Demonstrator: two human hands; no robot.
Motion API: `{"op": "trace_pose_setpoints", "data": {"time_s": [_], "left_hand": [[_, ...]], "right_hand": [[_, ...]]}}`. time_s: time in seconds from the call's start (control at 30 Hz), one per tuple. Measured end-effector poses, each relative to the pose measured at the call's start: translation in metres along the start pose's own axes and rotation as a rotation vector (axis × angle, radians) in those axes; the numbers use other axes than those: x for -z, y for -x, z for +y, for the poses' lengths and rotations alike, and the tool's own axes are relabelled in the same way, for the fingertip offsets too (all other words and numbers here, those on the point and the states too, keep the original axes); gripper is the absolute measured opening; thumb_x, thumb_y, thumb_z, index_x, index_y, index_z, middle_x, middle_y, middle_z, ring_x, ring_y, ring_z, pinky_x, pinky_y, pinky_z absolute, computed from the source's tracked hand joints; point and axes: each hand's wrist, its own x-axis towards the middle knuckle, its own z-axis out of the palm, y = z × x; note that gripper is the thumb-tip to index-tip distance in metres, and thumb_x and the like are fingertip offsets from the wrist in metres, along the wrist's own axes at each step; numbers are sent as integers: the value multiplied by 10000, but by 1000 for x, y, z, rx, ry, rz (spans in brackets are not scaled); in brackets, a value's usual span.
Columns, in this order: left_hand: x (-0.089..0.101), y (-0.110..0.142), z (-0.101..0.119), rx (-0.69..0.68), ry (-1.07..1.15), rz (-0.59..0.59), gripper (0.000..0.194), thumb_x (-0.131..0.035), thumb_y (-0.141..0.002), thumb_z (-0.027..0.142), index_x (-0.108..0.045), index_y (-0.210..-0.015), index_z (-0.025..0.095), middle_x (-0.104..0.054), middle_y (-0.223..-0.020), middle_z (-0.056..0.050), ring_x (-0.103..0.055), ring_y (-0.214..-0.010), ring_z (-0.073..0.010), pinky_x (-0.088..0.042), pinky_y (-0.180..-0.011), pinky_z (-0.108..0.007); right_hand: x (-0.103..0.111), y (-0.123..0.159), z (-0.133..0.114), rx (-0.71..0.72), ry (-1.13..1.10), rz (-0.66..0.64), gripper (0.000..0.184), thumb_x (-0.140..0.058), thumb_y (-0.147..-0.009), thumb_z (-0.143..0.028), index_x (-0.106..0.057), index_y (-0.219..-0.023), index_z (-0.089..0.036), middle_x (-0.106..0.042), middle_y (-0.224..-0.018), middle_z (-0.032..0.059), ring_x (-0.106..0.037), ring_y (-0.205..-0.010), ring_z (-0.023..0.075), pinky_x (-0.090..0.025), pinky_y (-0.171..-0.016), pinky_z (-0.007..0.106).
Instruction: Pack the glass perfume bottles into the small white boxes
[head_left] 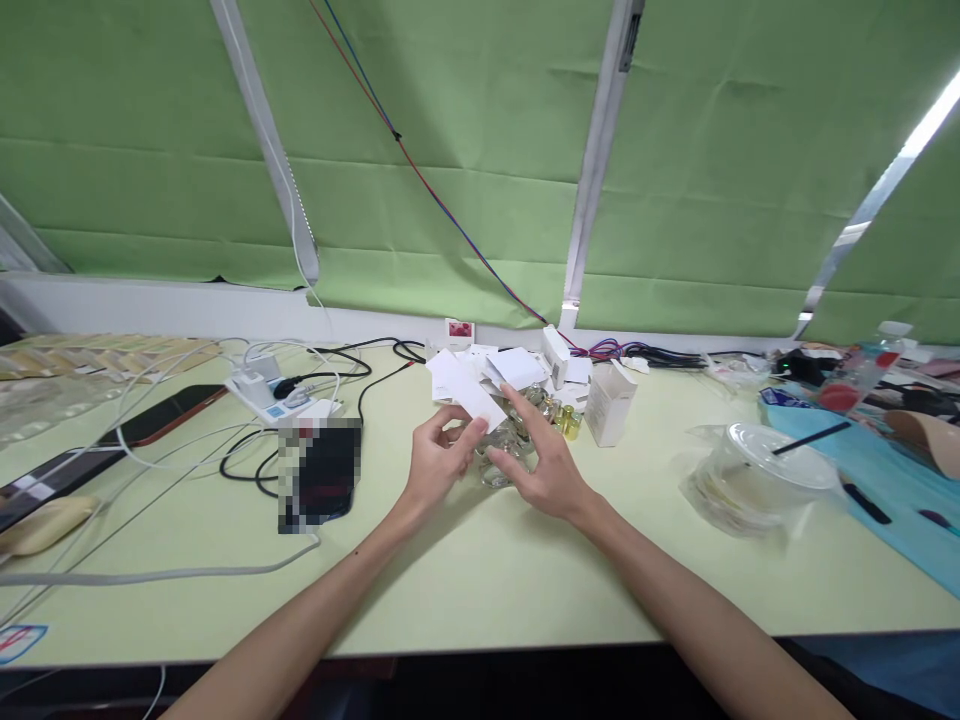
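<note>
My left hand (pixel 441 455) pinches a flat white paper carton (pixel 466 392) by its lower end, thumb on top. The carton slants up and to the left. Beside it my right hand (pixel 546 465) holds nothing, its thumb and fingers spread apart. Small clear glass bottles (pixel 495 478) lie between and behind the hands, partly covered by them. Yellowish little bottles (pixel 571 422) stand just right of these. Behind the hands is a pile of white cartons (pixel 517 365), some lying flat. An opened white box (pixel 611 405) stands upright to the right.
Left of the hands are a dark phone (pixel 326 475), partly blurred out, and a power strip (pixel 277 400) with tangled cables. At right sit a lidded plastic tub (pixel 765 470), a blue cloth (pixel 877 490) and a clear bottle (pixel 862 365). Green blinds (pixel 465 150) hang behind the table.
</note>
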Motion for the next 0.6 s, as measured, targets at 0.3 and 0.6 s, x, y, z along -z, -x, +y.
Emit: {"op": "trace_pose_setpoints", "data": {"time_s": [0.3,0.6], "left_hand": [[-6,2,-2,-78,-59,-80,429,-757,-754,570,-700,-804,147,-671,-749,-43,-550,-549,-111,-400,-459,-221],[-7,2,-10,-61,-106,-98,431,-767,-756,534,-737,-897,128,-717,-934,-101,-626,-662,-153,-493,-571,-251]], "right_hand": [[-6,2,7,90,72,54,751,-560,-978,-256,-163,-1608,-355,-436,-1576,42,-472,-1416,266,-459,-1139,480],[-9,6,11,101,142,110,719,-534,-989,-254,-179,-1607,-351,-524,-1509,49,-575,-1316,274,-526,-1065,459]]}}
